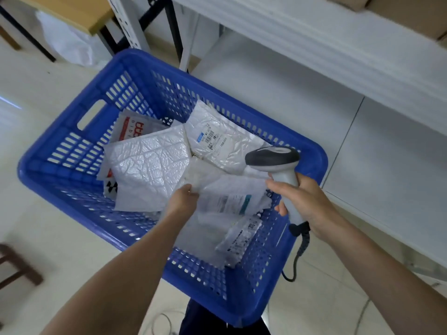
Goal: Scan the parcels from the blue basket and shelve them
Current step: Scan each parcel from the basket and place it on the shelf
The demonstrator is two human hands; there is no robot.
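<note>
**Blue basket** (135,59): slotted plastic with a cut-out handle in its left wall. It stands on the pale tiled floor (48,226), close in front of the person. It holds several parcels lying loosely over one another.

**Contents of the basket**
- Held parcel (232,189): soft and white, with a label that has a teal band. It is blurred. It sits at the near right of the basket, above the other packets.
- Bubble mailer (150,163): white and crinkled, lying in the middle.
- Labelled mailer (217,136): white with its barcode label face up, towards the far side. It overlaps the bubble mailer's right edge.
- Red-and-white packet (133,131): partly tucked under the bubble mailer on the left.
- Small clear packet (242,238): it carries a printed label and leans against the near right wall.

**Left hand** (183,197): reaches into the basket, with its fingers gripping the left edge of the held parcel.

**Right hand** (302,204): wrapped round the handle of the scanner (273,160). It is above the basket's right rim.

**Scanner**: grey and white. Its dark head points left over the parcels, just beside the held one. A coiled cable (300,250) hangs from its base outside the basket.

**Surroundings**
- White shelf (314,44): to the right of the basket, with cardboard boxes (411,13) on it.
- Wooden table (72,10): at the far left.
- Brown stool (17,262): at the near left edge.
</note>
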